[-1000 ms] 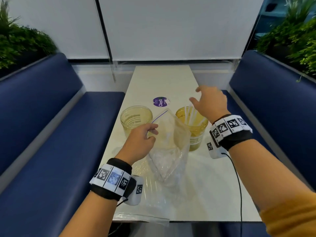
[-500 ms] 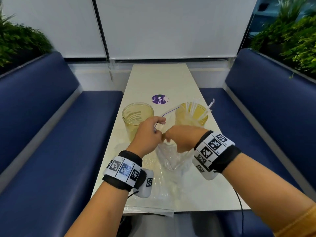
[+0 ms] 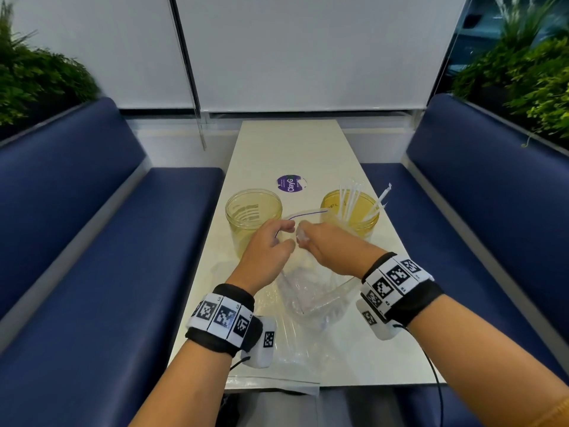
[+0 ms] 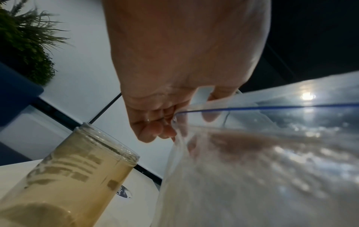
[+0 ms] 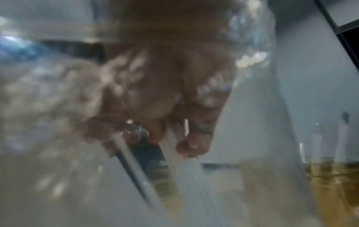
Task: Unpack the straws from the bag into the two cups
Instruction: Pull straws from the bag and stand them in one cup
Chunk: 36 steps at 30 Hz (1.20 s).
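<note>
Clear plastic makes up the bag (image 3: 311,291), standing at the frame's centre on the table (image 3: 289,149), between both hands. Left hand (image 3: 268,251) pinches its blue-lined rim. Right hand (image 3: 326,248) reaches inside, fingers curled around a straw in the blurred wrist view. Right cup (image 3: 351,217) already holds several straws (image 3: 348,198); left cup (image 3: 254,217) looks empty. Judged step: drawing out another straw; next it must lift clear and drop into a cup. A purple sticker (image 3: 291,184) reads "ClayG".
</note>
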Motion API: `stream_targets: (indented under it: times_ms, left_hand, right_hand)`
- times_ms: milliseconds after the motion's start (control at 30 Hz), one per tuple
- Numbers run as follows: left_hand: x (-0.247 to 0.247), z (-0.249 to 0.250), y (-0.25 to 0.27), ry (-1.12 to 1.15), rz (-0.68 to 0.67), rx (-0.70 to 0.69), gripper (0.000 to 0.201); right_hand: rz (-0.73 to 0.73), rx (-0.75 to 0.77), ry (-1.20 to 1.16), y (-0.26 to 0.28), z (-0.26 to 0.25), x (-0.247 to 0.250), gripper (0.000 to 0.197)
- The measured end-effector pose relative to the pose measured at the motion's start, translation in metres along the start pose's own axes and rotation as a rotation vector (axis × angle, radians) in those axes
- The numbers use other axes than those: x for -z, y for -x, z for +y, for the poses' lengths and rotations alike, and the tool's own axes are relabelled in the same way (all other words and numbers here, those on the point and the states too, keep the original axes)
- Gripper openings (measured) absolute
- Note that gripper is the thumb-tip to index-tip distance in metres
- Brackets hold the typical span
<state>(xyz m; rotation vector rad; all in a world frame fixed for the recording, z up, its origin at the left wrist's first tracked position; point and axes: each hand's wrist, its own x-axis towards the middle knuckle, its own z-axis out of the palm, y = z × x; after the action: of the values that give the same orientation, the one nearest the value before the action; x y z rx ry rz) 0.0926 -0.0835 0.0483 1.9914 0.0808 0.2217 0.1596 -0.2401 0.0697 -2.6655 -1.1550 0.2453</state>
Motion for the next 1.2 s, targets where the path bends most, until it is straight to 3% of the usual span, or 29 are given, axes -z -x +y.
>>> stream_targets:
  times_ms: [133,233,333,433,567,667,800,1000,1133,1200]
  left_hand:
    - [-0.004,-0.008,0.004,-0.143,-0.058,-0.039,0.074]
    - [-0.015,-0.009,0.003,-0.238,0.039,-0.054,0.081]
    - [-0.027,-0.008,-0.002,-0.236,0.170,-0.070,0.062]
    - [-0.036,-0.013,-0.009,-0.159,0.219,-0.118,0.036]
    - [-0.039,-0.014,-0.012,-0.170,0.164,-0.172,0.037]
    - [-0.038,-0.011,-0.011,-0.183,0.132,-0.168,0.038]
    - [-0.036,-0.012,-0.009,-0.169,0.145,-0.124,0.023]
    - [-0.023,-0.011,-0.007,-0.368,0.118,-0.006,0.033]
    - [-0.012,-0.020,-0.006,-0.395,0.131,0.008,0.045]
    - [-0.007,-0.021,-0.005,-0.390,0.157,0.024,0.041]
  right_hand:
    - [0.167,0.056,-0.072,-0.002,-0.006,0.017,0.014]
    - [0.261,0.020,-0.226,-0.002,-0.015,0.034,0.021]
    - [0.345,0.041,-0.273,0.001,-0.027,0.047,0.025]
    - [0.434,0.068,-0.398,0.001,-0.032,0.051,0.023]
    - [0.495,0.023,-0.617,-0.001,-0.031,0.041,0.036]
    - [0.455,-0.061,-0.499,-0.004,-0.029,0.026,0.049]
    - [0.516,-0.065,-0.397,-0.010,-0.035,0.019,0.033]
    - [0.714,-0.003,-0.449,-0.010,-0.037,0.092,0.040]
    - [1.005,0.026,-0.489,-0.017,-0.005,0.148,0.043]
    - [1.056,-0.020,-0.455,-0.025,0.022,0.159,0.042]
